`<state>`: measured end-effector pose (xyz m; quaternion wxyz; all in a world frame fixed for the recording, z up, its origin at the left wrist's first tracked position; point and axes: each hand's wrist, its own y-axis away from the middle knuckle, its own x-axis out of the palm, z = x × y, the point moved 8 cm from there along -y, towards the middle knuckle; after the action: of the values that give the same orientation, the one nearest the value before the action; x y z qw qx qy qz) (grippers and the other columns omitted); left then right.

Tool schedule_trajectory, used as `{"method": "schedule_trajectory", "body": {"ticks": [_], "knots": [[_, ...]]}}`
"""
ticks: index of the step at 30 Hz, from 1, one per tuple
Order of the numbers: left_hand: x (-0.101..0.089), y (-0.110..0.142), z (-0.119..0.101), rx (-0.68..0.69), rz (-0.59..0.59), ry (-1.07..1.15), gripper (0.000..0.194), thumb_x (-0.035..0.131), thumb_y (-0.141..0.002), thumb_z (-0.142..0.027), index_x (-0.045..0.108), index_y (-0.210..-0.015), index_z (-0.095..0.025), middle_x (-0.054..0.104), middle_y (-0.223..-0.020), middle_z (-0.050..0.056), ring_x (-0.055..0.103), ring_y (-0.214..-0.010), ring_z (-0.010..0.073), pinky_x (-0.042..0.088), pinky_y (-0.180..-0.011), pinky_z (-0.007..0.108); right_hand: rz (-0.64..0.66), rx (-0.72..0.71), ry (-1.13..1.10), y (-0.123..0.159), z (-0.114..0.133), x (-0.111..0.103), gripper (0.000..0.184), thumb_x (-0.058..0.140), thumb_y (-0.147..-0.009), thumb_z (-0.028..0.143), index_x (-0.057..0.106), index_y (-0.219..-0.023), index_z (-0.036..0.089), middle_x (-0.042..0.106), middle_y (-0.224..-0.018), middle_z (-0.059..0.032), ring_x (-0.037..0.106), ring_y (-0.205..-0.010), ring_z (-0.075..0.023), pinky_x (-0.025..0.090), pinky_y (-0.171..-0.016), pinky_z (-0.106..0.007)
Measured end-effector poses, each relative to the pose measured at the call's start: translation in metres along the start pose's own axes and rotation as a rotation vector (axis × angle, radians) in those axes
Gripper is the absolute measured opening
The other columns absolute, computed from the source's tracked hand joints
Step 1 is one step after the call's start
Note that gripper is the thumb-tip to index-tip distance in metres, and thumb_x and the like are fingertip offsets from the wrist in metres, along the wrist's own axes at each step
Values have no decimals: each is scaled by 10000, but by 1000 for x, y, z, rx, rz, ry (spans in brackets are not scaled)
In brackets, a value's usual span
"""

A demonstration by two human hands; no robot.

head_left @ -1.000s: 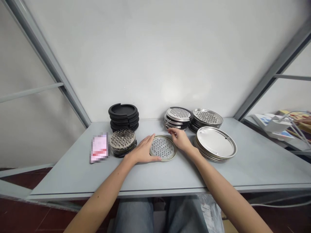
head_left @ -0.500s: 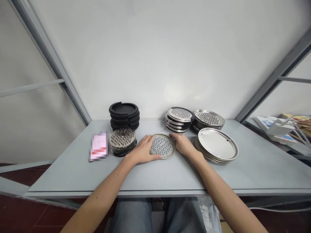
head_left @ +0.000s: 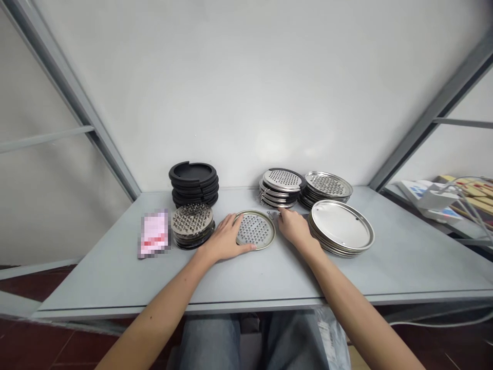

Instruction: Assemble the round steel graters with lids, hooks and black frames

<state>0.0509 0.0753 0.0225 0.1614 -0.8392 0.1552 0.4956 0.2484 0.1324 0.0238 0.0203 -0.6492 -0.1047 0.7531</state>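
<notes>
A round perforated metal disc (head_left: 254,229) lies flat on the grey table (head_left: 246,272), in front of me. My left hand (head_left: 225,239) rests on its left edge, fingers spread and curved round the rim. My right hand (head_left: 295,226) is just right of the disc, fingers curled near a small metal piece (head_left: 274,215) beside the disc's far right edge. Whether the fingers grip it I cannot make out.
Behind stand stacks: black rings (head_left: 193,181), spiked metal discs (head_left: 191,224), perforated discs with black rims (head_left: 282,186), grater discs (head_left: 327,188) and plain metal plates (head_left: 341,227). A blurred pink card (head_left: 154,233) lies left. Grey frame posts rise either side; cluttered items (head_left: 442,198) far right.
My right hand slid off the disc's far right rim to the table just beside it. The left hand has stayed on the disc's left edge.
</notes>
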Motion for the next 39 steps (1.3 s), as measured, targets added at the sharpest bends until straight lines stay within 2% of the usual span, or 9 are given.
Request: {"method": "schedule_trajectory", "body": {"ticks": [3,9,20,23,25,29,33,36,39], "knots": [[1,0,0,2,17,-6,968,598,-746,-674,227,-1484,-170,268,-1529,179,219,-1427,354,245,-1143,499,24,37,8,0,-3,3,337,444,-893,200,587,-1197,167,693,-993,-157,661,-887,-279,447,-713,-324],[3,0,2,-5,36,-8,968,561,-754,-705,208,-1485,-178,220,-1550,179,184,-1436,364,229,-1142,511,-3,-4,-81,-4,-6,3,368,435,-860,138,602,-1184,188,700,-1033,-119,651,-918,-264,437,-711,-305],[5,0,2,-32,70,-26,989,543,-766,-708,161,-1505,-173,182,-1564,165,148,-1445,353,195,-1160,487,-23,-115,-134,-10,0,13,305,424,-875,130,630,-1099,134,679,-1070,-146,572,-1043,-275,425,-826,-322],[4,0,1,-22,58,-29,988,547,-767,-705,157,-1505,-176,190,-1563,162,159,-1443,346,193,-1160,482,-83,-155,-193,-11,1,9,315,402,-875,117,600,-1119,108,656,-1077,-177,578,-1017,-276,426,-862,-352],[4,0,1,-22,58,-39,979,535,-777,-704,161,-1504,-164,196,-1561,170,170,-1440,344,195,-1160,473,-162,-193,-340,-11,2,2,292,407,-873,127,587,-1102,119,641,-1077,-169,591,-982,-251,439,-869,-355],[4,0,2,-43,55,-44,873,450,-851,-664,187,-1497,-139,211,-1556,178,192,-1437,330,202,-1156,458,-240,-235,-864,-12,6,-5,212,453,-892,267,540,-1060,170,629,-982,-92,638,-852,-195,498,-784,-345],[3,-1,1,-32,40,-42,810,423,-884,-622,208,-1487,-126,236,-1547,179,209,-1435,313,205,-1157,442,-189,-98,-1240,-15,5,2,289,555,-839,392,517,-1036,184,593,-907,-35,666,-767,-172,526,-707,-327],[1,-1,-1,-8,27,-33,810,451,-875,-613,219,-1482,-129,262,-1538,175,231,-1428,309,215,-1155,437,-126,40,-1399,-16,1,8,369,657,-766,400,547,-1037,175,619,-923,-40,667,-745,-155,533,-681,-298],[-1,-1,0,-23,17,19,871,464,-861,-630,170,-1496,-111,255,-1539,191,248,-1423,312,224,-1152,428,-6,97,-1552,-15,3,12,341,686,-760,397,610,-984,151,658,-872,-55,659,-727,-136,543,-688,-273]]}}
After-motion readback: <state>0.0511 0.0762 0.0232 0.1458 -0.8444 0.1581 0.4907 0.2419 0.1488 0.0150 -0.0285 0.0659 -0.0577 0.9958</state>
